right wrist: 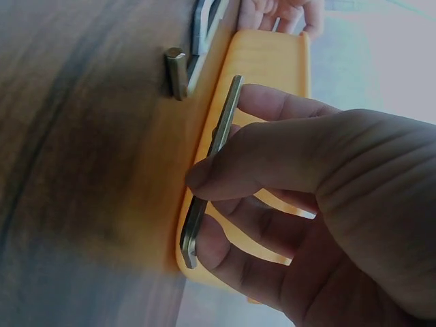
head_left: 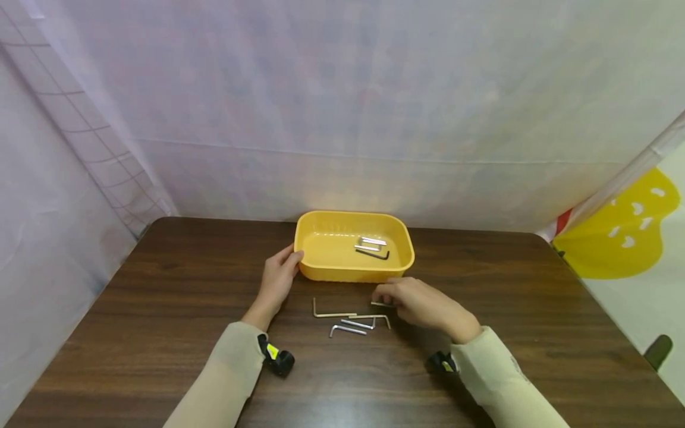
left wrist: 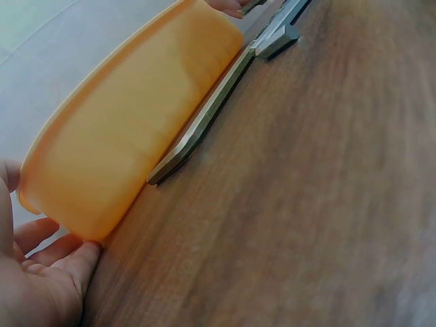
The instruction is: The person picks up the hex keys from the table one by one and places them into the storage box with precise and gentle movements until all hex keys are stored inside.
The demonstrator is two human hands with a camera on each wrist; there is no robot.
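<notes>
Right hand [right wrist: 300, 204] pinches a thin, stiff, light steel hex key [right wrist: 211, 170] along its long arm; slippery metal. Left hand [head_left: 278, 279] lies open against the yellow plastic tray [head_left: 321, 270].

Staged recording booth: a dark wooden table [head_left: 160, 309] enclosed by pale plastic sheeting [head_left: 342, 101] on three sides, with a gridded panel [head_left: 80, 119] at left.
</notes>
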